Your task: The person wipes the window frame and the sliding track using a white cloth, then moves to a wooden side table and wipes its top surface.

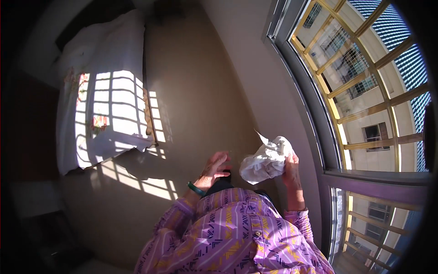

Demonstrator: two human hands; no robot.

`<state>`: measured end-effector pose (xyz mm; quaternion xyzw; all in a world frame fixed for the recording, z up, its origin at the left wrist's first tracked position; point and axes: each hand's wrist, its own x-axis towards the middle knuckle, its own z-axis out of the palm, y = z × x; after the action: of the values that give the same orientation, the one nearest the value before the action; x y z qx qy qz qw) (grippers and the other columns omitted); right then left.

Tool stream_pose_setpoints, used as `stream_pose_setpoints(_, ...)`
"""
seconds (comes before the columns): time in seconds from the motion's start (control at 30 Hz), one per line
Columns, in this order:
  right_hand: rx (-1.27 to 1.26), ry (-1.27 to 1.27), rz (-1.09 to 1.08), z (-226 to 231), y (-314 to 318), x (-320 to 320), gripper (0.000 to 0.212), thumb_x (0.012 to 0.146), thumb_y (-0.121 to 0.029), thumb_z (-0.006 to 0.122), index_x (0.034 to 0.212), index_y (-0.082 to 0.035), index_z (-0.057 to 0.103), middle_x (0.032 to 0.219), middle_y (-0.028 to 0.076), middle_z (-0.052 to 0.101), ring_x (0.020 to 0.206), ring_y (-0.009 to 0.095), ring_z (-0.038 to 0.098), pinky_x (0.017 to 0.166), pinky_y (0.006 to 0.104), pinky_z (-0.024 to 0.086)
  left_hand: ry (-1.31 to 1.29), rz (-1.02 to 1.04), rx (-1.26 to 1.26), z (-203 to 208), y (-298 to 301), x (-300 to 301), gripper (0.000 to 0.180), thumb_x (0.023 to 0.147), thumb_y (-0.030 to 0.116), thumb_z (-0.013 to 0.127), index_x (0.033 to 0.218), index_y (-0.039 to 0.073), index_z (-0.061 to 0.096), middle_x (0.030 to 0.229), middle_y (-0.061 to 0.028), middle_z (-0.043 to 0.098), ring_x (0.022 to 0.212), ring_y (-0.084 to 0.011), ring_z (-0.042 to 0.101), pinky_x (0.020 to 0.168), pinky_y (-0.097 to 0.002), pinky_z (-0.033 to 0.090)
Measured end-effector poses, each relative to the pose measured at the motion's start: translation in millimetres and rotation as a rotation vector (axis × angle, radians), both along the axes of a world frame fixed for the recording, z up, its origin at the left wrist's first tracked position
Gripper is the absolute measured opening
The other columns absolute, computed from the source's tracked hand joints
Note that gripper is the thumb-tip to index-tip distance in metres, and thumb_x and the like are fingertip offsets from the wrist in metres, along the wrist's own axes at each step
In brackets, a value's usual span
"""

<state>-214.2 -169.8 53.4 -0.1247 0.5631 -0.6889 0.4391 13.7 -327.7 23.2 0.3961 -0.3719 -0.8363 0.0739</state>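
A crumpled white cloth (264, 163) is bunched up in front of my body, with one thin corner sticking up at its top. My right hand (291, 172) grips it from the right side, its fingers partly hidden behind the folds. To the left of the cloth, a small gap away, my left hand (214, 170) is held up with curved fingers apart and nothing visible in them. A dark green bangle (196, 188) circles the left wrist. Both forearms come out of purple patterned sleeves.
On my right, a sliding window (319, 114) with a grey frame has yellow bars (360, 84) outside it. A bed or table under a white flowered cover (102, 98) stands at the left. Barred sunlight falls on it and on the brown floor (191, 91).
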Motion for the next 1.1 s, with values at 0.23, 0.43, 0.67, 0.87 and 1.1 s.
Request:
stream_pose_setpoints(0.23, 0.006, 0.176, 0.175, 20.3, -116.5, 22.6, 0.044, 0.093, -0.035, 0.052, 0.119, 0.000, 0.053, 0.103, 0.007, 0.061, 0.095, 0.016, 0.057, 0.084, 0.0292, 0.046, 0.334, -0.098, -0.180, 17.1, -49.3, -45.9, 0.085, 0.075, 0.042, 0.074, 0.137, 0.004, 0.031, 0.128, -0.0114, 0.047, 0.116, -0.0201, 0.046, 0.096, -0.0332, 0.040)
stream_pose_setpoints(0.43, 0.138, 0.185, 0.272, -15.2, -201.3, -27.3, 0.043, 0.095, -0.040, 0.044, 0.111, -0.002, 0.059, 0.084, 0.006, 0.064, 0.063, 0.010, 0.060, 0.049, 0.0188, 0.046, 0.025, 0.122, -0.500, -52.5, -122.5, -77.8, 0.032, 0.081, 0.025, 0.069, 0.100, 0.002, 0.057, 0.084, -0.0016, 0.060, 0.072, -0.0121, 0.054, 0.063, -0.0295, 0.046)
stream_pose_setpoints(0.67, 0.125, 0.106, 0.338, 7.8, -393.0, -77.4, 0.044, 0.095, -0.041, 0.043, 0.094, -0.001, 0.062, 0.072, 0.007, 0.063, 0.052, 0.011, 0.057, 0.043, 0.0213, 0.042, 0.156, 0.641, -0.599, 1.5, -308.5, -61.1, 0.010, 0.088, 0.012, 0.063, 0.092, 0.005, 0.058, 0.084, 0.0026, 0.061, 0.072, -0.0040, 0.054, 0.062, -0.0209, 0.045)
stream_pose_setpoints(0.87, 0.193, 0.365, 0.508, 24.8, -531.6, -112.0, 0.045, 0.093, -0.044, 0.047, 0.087, -0.003, 0.064, 0.061, 0.004, 0.059, 0.052, 0.011, 0.055, 0.046, 0.0242, 0.042, -0.076, 0.612, -0.817, -9.3, -421.6, -37.3, 0.023, 0.082, 0.005, 0.068, 0.103, -0.001, 0.061, 0.085, 0.0011, 0.063, 0.076, -0.0054, 0.054, 0.071, -0.0214, 0.046)
stream_pose_setpoints(1.1, 0.106, 0.423, 0.527, 76.2, -680.3, -104.4, 0.049, 0.089, -0.051, 0.052, 0.091, -0.004, 0.066, 0.063, 0.001, 0.059, 0.052, 0.007, 0.053, 0.045, 0.0213, 0.041, 0.056, 0.669, -0.542, -34.8, -548.3, -37.9, 0.024, 0.083, 0.009, 0.067, 0.105, 0.005, 0.059, 0.078, 0.0031, 0.055, 0.073, -0.0054, 0.051, 0.067, -0.0218, 0.046)
